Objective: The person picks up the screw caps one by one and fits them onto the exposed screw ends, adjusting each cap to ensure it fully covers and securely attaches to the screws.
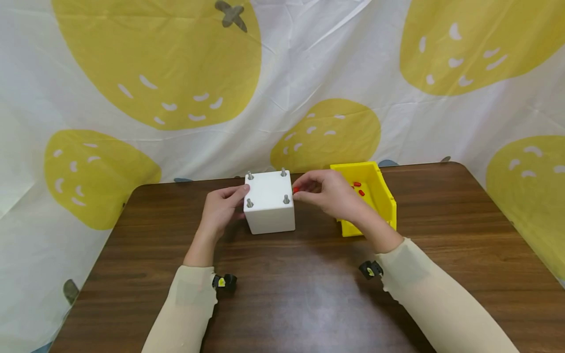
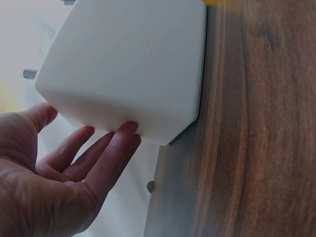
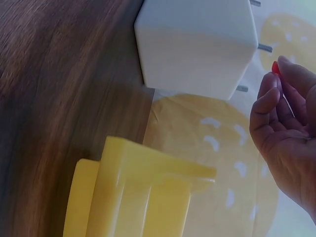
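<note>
A white box (image 1: 270, 220) stands on the table, a threaded metal stud (image 1: 286, 199) rising from each corner of its top. My left hand (image 1: 219, 208) rests against the box's left side. In the left wrist view its fingertips touch that side, while the thumb lies at the top edge. Right of the box, my right hand (image 1: 328, 193) pinches a small red piece (image 3: 275, 68) between thumb and fingers. The piece is mostly covered, so its exact kind cannot be told. In the right wrist view it is apart from the nearest stud (image 3: 265, 48).
A yellow bin (image 1: 389, 201) stands right of the box, partly behind my right forearm. Several small red pieces (image 1: 361, 192) lie in it. Brown wooden tabletop (image 1: 282, 294) stretches in front. A white cloth (image 1: 300, 59) with yellow fruit shapes hangs behind the table.
</note>
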The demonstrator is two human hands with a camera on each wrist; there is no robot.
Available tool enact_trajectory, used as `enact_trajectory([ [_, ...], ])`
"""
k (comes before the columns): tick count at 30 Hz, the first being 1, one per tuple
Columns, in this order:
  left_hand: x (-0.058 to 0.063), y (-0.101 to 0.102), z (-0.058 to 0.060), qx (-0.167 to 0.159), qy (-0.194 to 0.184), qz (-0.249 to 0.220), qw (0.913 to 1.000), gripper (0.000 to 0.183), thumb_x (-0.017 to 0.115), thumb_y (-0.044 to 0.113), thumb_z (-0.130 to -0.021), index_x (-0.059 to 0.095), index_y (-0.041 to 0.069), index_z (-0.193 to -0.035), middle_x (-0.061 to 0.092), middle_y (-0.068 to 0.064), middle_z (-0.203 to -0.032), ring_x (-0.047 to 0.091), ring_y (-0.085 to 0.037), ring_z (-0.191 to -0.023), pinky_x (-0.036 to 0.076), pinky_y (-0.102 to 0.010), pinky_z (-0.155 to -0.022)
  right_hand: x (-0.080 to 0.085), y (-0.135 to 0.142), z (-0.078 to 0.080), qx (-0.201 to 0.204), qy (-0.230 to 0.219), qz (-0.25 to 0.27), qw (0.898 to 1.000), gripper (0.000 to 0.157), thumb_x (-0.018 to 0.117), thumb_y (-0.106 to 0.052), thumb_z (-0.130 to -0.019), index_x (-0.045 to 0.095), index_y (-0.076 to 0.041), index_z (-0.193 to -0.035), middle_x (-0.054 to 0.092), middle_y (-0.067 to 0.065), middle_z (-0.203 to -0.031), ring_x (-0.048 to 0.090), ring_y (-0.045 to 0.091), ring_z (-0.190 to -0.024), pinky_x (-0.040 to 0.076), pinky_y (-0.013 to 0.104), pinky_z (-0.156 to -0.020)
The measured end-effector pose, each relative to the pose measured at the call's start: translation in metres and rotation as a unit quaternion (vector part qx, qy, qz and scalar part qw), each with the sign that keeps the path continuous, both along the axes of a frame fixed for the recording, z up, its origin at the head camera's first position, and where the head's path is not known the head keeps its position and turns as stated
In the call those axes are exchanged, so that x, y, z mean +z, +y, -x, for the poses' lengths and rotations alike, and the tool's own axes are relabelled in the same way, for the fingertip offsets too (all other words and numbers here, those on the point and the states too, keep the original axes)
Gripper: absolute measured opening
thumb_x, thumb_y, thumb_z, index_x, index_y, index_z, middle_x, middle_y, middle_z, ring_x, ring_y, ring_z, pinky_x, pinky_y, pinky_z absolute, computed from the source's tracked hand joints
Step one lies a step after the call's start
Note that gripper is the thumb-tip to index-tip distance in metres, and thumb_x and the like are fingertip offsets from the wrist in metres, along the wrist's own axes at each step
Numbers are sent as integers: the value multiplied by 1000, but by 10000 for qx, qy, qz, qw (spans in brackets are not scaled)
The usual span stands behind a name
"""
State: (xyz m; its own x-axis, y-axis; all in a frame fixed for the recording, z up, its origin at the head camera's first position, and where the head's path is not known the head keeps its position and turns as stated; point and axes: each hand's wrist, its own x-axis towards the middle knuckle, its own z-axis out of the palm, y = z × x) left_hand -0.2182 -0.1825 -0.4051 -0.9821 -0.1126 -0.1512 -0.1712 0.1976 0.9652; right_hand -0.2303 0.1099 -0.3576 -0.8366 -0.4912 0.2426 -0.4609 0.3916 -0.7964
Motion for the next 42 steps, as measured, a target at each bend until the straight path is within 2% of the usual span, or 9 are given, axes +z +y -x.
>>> enact_trajectory([
  [15, 1, 1, -1, -47, -65, 29, 10000, 61, 72, 53, -99, 69, 8, -141, 68, -13, -137, 69, -29, -117, 64, -41, -88, -1, -12, -2, 116, -198, 1, 9997, 15, 84, -15, -94, 79, -10, -108, 75, -1, -96, 67, 21, -88, 61, 36, -81],
  [23, 1, 1, -1, -25, -52, 84, 9999, 61, 72, 53, -100, 69, 8, -140, 68, -12, -137, 70, -29, -116, 64, -43, -88, -3, -15, -1, 117, -94, -116, 9998, 16, 85, -15, -93, 79, -9, -107, 74, -1, -96, 66, 21, -87, 60, 35, -81],
  [29, 1, 1, -1, -21, -59, 87, 9999, 60, 72, 52, -100, 69, 8, -141, 68, -12, -137, 69, -29, -117, 63, -44, -90, -6, -16, 0, 197, 19, -45, 9998, 15, 85, -13, -93, 79, -8, -105, 74, -1, -94, 67, 20, -86, 60, 38, -81],
  [42, 0, 1, 3, -20, -66, 36, 10000, 60, 72, 52, -100, 69, 8, -141, 68, -13, -137, 69, -29, -117, 64, -38, -84, -7, -15, 1, 251, 5, -133, 9996, 15, 84, -13, -94, 80, -7, -107, 75, -1, -95, 67, 18, -86, 60, 41, -81],
])
